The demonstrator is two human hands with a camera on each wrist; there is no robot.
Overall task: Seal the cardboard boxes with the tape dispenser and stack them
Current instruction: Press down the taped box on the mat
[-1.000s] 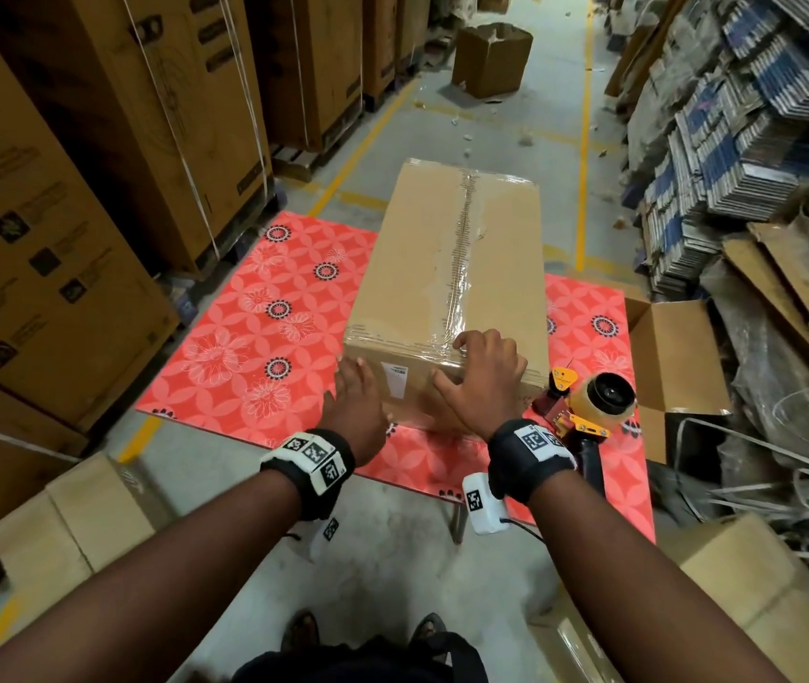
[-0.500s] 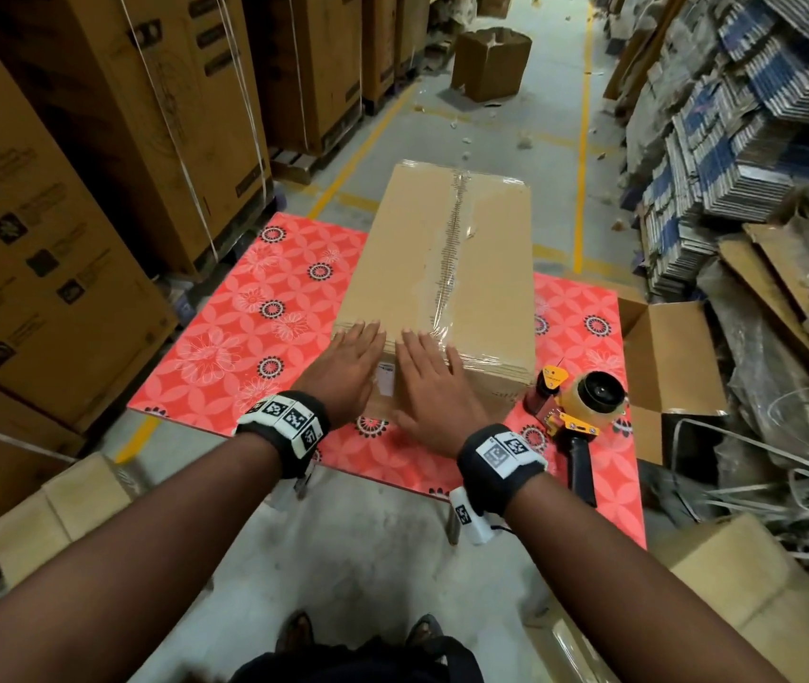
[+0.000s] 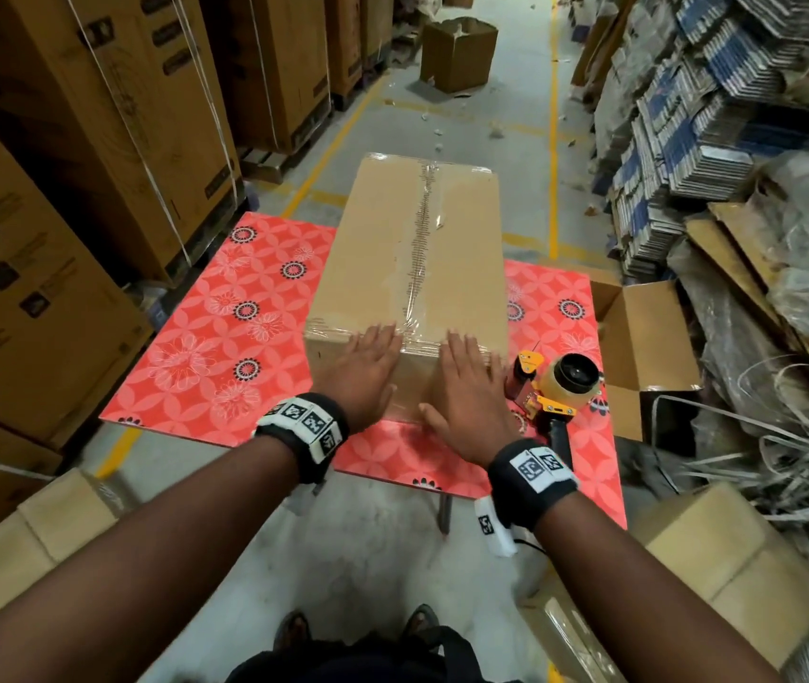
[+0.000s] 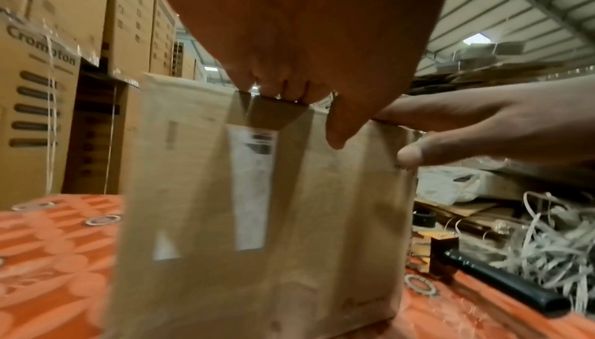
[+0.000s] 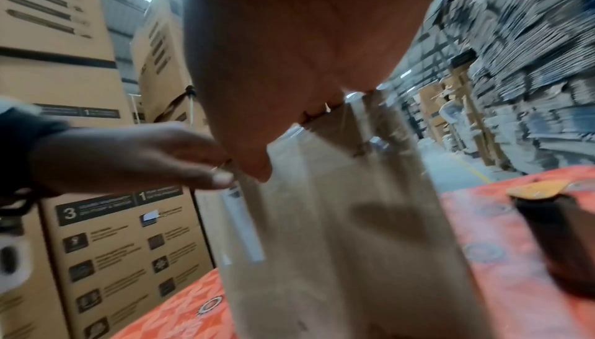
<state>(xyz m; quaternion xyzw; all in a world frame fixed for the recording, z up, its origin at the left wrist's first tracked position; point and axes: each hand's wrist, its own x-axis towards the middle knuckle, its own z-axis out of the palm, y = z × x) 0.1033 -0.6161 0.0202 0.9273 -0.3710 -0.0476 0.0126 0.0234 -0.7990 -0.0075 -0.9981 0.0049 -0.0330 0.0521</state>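
A long cardboard box [image 3: 417, 248] lies lengthwise on the red flowered table [image 3: 205, 347], with clear tape along its top seam and over the near edge. My left hand [image 3: 375, 345] and right hand [image 3: 464, 354] press flat on the box's near end face, fingers straight and reaching its top edge. The wrist views show the same: my left hand [image 4: 306, 39] and right hand [image 5: 289, 52] lie against the box [image 4: 257, 217] [image 5: 338, 217]. The yellow tape dispenser [image 3: 560, 386] lies on the table just right of the box, untouched.
An open empty box [image 3: 649, 347] stands beside the table's right edge. Tall strapped cartons [image 3: 96, 140] line the left. Bundled flat cardboard [image 3: 688, 115] and loose strapping [image 3: 787, 460] fill the right. Small boxes sit on the floor near left [image 3: 37, 534] and near right [image 3: 737, 559].
A second ago my fingers were curled over the box's near top edge. They have straightened, and both hands now lie flat on the end face, slid a little apart.
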